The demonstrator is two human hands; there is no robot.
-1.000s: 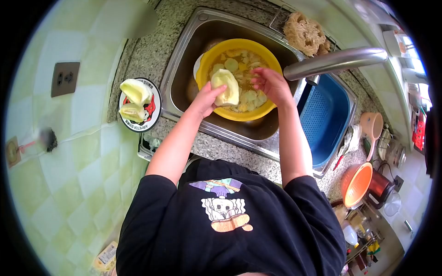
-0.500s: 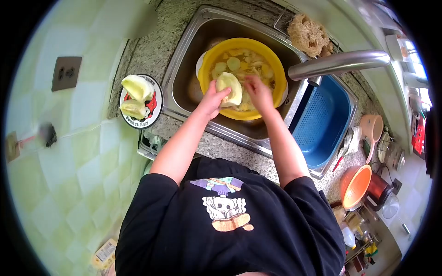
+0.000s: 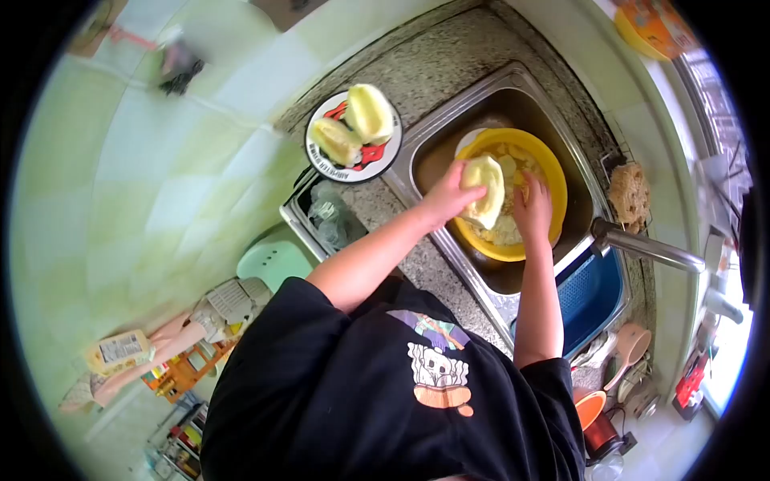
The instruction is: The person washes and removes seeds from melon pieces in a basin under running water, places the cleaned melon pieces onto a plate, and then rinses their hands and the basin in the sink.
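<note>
My left hand (image 3: 446,200) grips a pale green cabbage wedge (image 3: 484,189) over a yellow bowl (image 3: 555,183) that stands in the steel sink (image 3: 449,119). Several torn leaf pieces lie in the bowl. My right hand (image 3: 532,207) reaches into the bowl beside the wedge, its fingers on the leaves; what it holds is hidden. Two more cabbage wedges (image 3: 353,125) lie on a round red and white plate (image 3: 322,164) on the granite counter left of the sink.
A curved steel faucet (image 3: 646,249) juts over the sink's right side above a blue basket (image 3: 589,293). A loofah (image 3: 629,195) sits behind the sink. A bin with a bag (image 3: 325,215) stands below the counter. An orange colander (image 3: 588,405) and utensils are at lower right.
The view has swung round, so the sink now sits at upper right. My left hand still holds the wedge over the bowl; my right hand has dipped into the bowl.
</note>
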